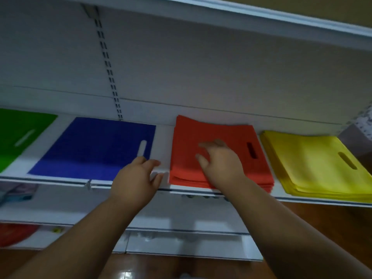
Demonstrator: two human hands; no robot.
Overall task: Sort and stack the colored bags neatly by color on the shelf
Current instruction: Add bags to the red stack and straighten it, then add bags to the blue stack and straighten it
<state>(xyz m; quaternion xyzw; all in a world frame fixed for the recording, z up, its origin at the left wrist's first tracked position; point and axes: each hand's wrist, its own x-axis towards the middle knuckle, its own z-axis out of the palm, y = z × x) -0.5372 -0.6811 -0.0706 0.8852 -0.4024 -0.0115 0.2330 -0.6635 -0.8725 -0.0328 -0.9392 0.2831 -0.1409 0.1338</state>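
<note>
The red bags [219,137] lay stacked at the shelf's [163,150] centre, soft, light, floppy cloth, best pressed flat or lifted by an edge. The right hand [219,166] rested on them, fingers spread, apparently gripping nothing. At nine o'clock, the left hand [136,178] hovered loose by the blue bags [94,148]; yellow bags [314,162] at three, green bags [18,133] beyond blue.

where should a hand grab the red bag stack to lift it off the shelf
Probably by its front edge, coming from the shelf's open front. The red bag stack lies flat with its layered edge at the shelf lip, so fingers could slide beneath and the thumb clamp on top. The right hand is already over it.
</note>
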